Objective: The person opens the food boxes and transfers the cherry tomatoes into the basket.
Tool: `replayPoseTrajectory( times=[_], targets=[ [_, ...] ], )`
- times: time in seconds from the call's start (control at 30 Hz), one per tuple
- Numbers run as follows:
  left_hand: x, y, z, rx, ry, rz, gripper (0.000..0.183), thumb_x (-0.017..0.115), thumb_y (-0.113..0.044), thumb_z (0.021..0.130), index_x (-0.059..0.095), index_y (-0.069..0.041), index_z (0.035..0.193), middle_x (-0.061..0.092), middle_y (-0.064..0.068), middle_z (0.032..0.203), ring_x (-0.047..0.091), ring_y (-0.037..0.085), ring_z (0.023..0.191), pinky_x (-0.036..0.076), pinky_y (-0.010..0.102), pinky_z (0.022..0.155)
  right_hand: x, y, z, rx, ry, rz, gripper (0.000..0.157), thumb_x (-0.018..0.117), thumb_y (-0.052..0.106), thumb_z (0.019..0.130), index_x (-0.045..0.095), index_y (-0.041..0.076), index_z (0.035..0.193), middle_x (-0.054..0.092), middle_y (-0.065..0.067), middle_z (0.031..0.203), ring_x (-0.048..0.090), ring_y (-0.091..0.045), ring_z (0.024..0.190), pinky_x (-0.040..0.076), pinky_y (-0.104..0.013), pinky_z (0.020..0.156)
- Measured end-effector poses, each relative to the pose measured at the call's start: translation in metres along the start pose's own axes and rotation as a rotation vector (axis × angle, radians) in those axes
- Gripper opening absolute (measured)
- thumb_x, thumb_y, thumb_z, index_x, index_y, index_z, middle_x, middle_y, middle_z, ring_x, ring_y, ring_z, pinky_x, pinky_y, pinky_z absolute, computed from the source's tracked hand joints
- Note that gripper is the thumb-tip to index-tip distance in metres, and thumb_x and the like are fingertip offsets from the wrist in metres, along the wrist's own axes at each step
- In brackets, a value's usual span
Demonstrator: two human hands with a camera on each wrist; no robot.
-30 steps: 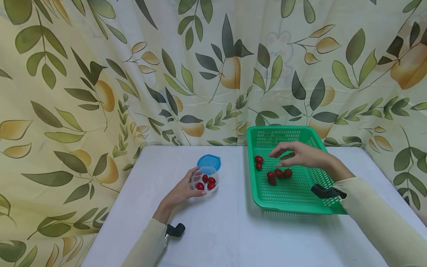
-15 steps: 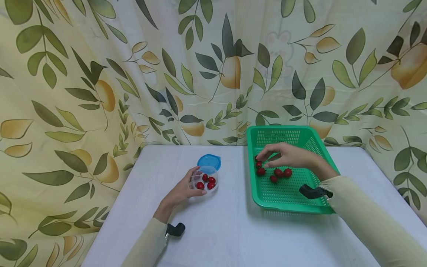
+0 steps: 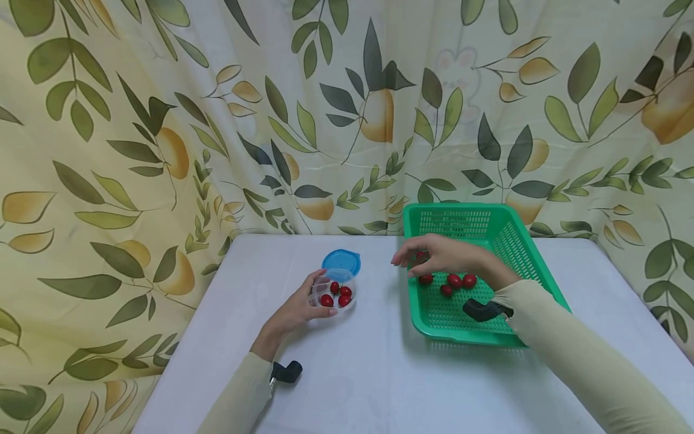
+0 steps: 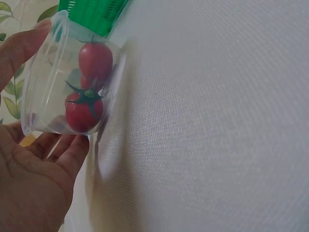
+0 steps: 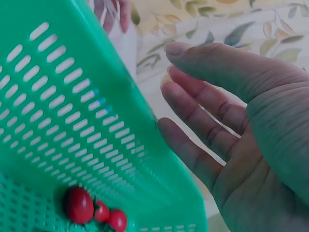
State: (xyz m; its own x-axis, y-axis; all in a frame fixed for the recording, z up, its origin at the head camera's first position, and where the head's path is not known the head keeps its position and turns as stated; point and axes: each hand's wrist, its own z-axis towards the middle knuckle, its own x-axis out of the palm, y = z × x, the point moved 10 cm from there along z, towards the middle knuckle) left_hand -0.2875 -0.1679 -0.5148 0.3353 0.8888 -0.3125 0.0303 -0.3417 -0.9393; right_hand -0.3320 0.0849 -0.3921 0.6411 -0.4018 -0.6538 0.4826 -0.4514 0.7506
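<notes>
Right hand (image 3: pixel 447 254), loosely parted and empty, has shifted left over green basket's (image 3: pixel 444 332) left rim, bringing nothing toward clear tub (image 4: pixel 52 99) left hand (image 3: pixel 297 308) grips.

Between the cup (image 4: pixel 53 92) and the basket (image 3: pixel 461 339), a lane of table (image 3: pixel 347 386) is left free from the near edge toward the far edge, overhung farther back by the right hand (image 3: pixel 441 253), whose fingers are held out past the basket's left rim. The cup can be reached from its right side, its left being taken up by the left hand (image 3: pixel 303 301) and its far side by the lid (image 3: pixel 341 261). Passage over the far edge is barred by the curtain (image 3: pixel 271 120), and the near right corner is crossed by the right sleeve (image 3: pixel 591 361).
</notes>
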Motion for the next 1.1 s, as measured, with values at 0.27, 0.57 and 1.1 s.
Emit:
replayPoseTrajectory(
  times=[0.27, 0.57, 1.1],
  targets=[
    [0.000, 0.000, 0.001, 0.000, 0.006, -0.003, 0.099, 0.087, -0.028, 0.080, 0.026, -0.031, 0.158, 0.039, 0.001, 0.159, 0.032, 0.028, 0.150, 0.036, 0.057, 0.116, 0.013, 0.016, 0.023, 0.017, 0.048, 0.016, 0.032, 0.075, 0.017, 0.093, 0.068, 0.020, 0.123, 0.068, 0.002, 0.121, 0.065, -0.022, 0.112, 0.056, -0.041, 0.097],
    [0.000, 0.001, 0.001, -0.007, -0.005, 0.013, 0.099, 0.087, -0.029, 0.080, 0.026, -0.031, 0.159, 0.038, 0.002, 0.160, 0.031, 0.031, 0.149, 0.038, 0.059, 0.113, 0.034, 0.035, 0.052, -0.019, 0.127, 0.023, 0.033, 0.076, 0.018, 0.093, 0.068, 0.018, 0.124, 0.067, 0.001, 0.123, 0.065, -0.022, 0.114, 0.055, -0.040, 0.099],
    [0.000, 0.000, 0.002, -0.004, 0.003, 0.016, 0.095, 0.085, -0.026, 0.083, 0.027, -0.031, 0.158, 0.037, 0.002, 0.160, 0.031, 0.030, 0.147, 0.039, 0.058, 0.113, 0.065, 0.043, 0.089, -0.068, 0.199, 0.015, 0.033, 0.073, 0.007, 0.093, 0.067, 0.012, 0.126, 0.067, -0.009, 0.126, 0.062, -0.033, 0.119, 0.054, -0.035, 0.099]
  ],
)
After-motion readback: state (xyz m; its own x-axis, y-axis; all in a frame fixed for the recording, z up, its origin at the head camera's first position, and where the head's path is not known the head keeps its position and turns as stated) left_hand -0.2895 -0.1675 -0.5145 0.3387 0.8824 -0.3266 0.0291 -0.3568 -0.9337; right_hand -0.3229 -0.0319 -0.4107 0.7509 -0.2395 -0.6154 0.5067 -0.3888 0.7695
